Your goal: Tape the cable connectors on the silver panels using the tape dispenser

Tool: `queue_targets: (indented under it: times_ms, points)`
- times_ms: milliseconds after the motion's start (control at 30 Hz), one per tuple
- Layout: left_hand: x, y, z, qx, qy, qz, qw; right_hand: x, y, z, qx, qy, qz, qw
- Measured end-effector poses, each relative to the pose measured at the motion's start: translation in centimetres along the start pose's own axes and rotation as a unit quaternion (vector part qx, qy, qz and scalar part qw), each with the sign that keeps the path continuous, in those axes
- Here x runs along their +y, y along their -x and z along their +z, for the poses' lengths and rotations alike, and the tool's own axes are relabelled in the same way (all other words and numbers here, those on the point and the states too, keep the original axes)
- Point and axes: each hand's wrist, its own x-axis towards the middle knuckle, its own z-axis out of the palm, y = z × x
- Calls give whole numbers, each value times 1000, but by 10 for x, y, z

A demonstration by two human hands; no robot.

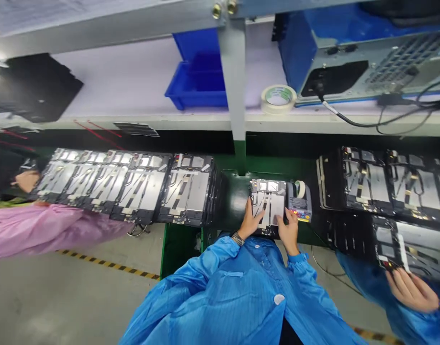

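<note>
An opened tablet back panel (267, 203) with silver shielding and thin cables lies on the dark green bench in front of me. My left hand (250, 222) rests flat on its lower left part, fingers spread. My right hand (288, 230) presses on its lower right corner, fingers together and bent down; I cannot make out anything between them. Both arms wear blue sleeves. A small grey tape dispenser (299, 201) with a white roll stands against the panel's right side.
A row of similar panels (133, 187) runs along the bench to the left, more panels (388, 184) to the right. A co-worker's hand (411, 290) holds one at right; a person in pink (29, 225) at left. A tape roll (278, 98), blue bins (200, 79) and a machine (363, 57) sit on the shelf.
</note>
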Motion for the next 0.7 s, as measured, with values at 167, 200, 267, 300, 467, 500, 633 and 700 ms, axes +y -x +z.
queue_targets:
  times_ms: [167, 200, 267, 300, 467, 500, 633, 700]
  points:
    - [61, 36, -28, 25, -38, 54, 997, -55, 20, -45, -49, -57, -5, 997]
    - [80, 45, -40, 25, -40, 68, 997, -73, 22, -56, -63, -65, -23, 996]
    - [119, 63, -70, 34, -39, 102, 993, -113, 25, -73, -89, -84, -70, 990]
    - [139, 71, -88, 42, -37, 119, 991, -133, 25, -78, -115, -100, -89, 984]
    - [203, 107, -183, 126, 55, 136, 981, -225, 28, -59, -265, -188, -206, 923]
    - [209, 114, -205, 156, 79, 138, 975, -239, 31, -50, -298, -203, -231, 904]
    - [216, 135, -324, 262, 131, 129, 947, -270, 37, -18, -396, -238, -290, 838]
    - [218, 141, -400, 304, 124, 124, 936, -264, 31, -9, -404, -234, -281, 839]
